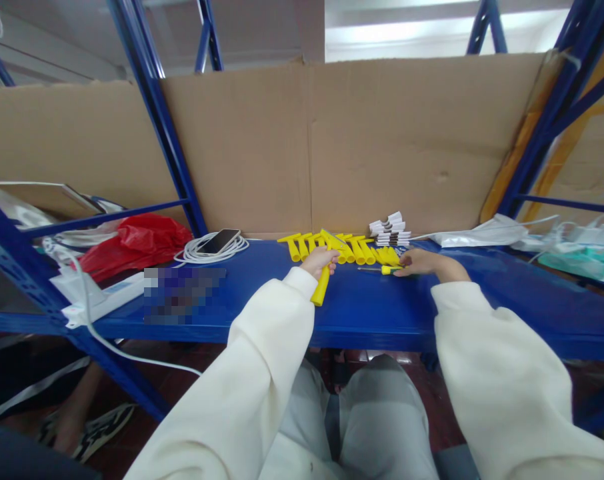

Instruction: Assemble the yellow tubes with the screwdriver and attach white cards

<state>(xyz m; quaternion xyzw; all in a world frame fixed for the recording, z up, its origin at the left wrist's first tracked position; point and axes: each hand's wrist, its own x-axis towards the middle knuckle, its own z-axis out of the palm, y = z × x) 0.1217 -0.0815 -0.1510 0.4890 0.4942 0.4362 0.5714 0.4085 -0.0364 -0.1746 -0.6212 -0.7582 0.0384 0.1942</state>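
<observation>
My left hand [322, 261] is closed around a yellow plastic T-shaped handle [321, 288]; its round tubular end points down toward the shelf's front edge. My right hand [416, 263] grips a screwdriver [388, 270] by its yellow and dark handle, the thin shaft pointing left just above or on the blue shelf. Behind both hands lies a row of several similar yellow handles [365, 252], tube ends toward me. Small flat yellow pieces [386, 255] lie near my right fingers. Stacked white parts [391, 230] with dark bits stand behind them.
The blue shelf [372, 320] backs onto a cardboard panel [382, 147]. On the left are a phone [220, 242] on a coiled white cable [187, 252], a red plastic bag [142, 243] and a power strip [112, 300]. A white plastic bag [482, 233] lies to the right.
</observation>
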